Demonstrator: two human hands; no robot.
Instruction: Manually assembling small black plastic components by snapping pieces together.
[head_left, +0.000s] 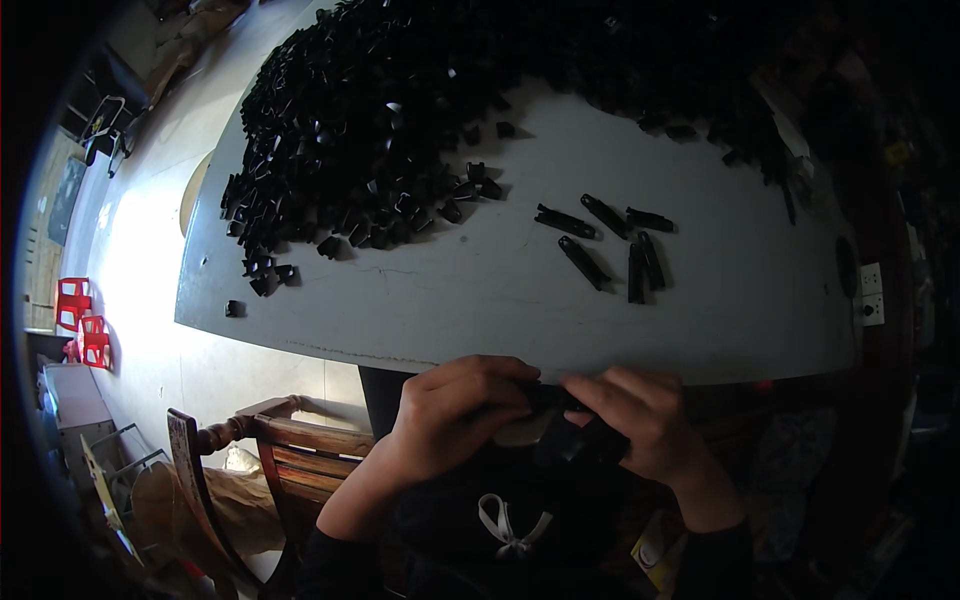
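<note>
By table [420, 315] | left grip [453, 408], right grip [640, 415] pinched on black part [550, 397] | outline mostly hidden

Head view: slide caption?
Left hand and right hand hold something dark by the table, six slim black pieces and a heap beyond.

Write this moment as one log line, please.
left hand: holding dark part | right hand: holding same part | table: black heap, six long black pieces

I am noting a slatted wooden chair [312, 462] standing on pale flooring [150, 280], two red stools [94, 326] sitting well apart from it, and a white socket panel [874, 288].
</note>
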